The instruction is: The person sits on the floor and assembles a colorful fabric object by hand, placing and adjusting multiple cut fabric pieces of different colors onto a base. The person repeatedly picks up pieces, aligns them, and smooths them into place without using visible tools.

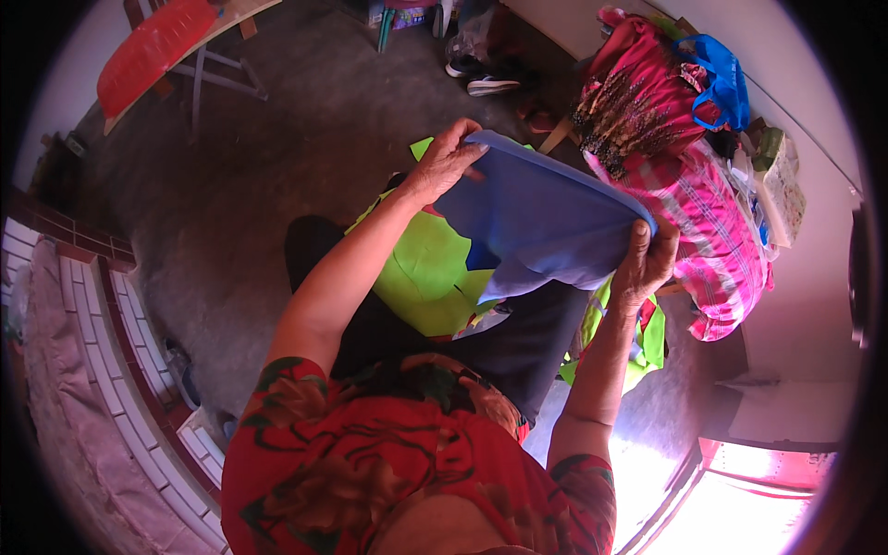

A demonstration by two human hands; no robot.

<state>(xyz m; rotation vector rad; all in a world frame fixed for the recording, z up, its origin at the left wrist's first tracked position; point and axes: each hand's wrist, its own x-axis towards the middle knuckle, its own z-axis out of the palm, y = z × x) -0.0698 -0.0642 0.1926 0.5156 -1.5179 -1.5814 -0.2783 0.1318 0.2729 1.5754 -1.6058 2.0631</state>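
Floor: I see a grey concrete floor (268,176) filling most of the view, with a tiled ledge (111,370) curving along my left.
Bundle: a heap of pink and checked cloth (703,222) sits at my right, a blue bag (721,79) on top of it.
Lap: dark trousers (518,342) run under the work, and a bright green fabric (425,277) lies across them, part of it spilling out lower right.
Blue cloth: the blue cloth (536,213) is held up in front of me, above the green fabric, stretched between both hands, its lower edge hanging in folds.
Red tray: a red tray (148,51) rests on a board at upper left, well apart from the hands.
Shoes: a pair of shoes (481,79) stands on the floor near the top.
Left hand: my left hand (444,162) is clamped on the cloth's top left corner, fingers over the edge.
Right hand: my right hand (647,264) is clamped on the cloth's right edge, thumb on the front.
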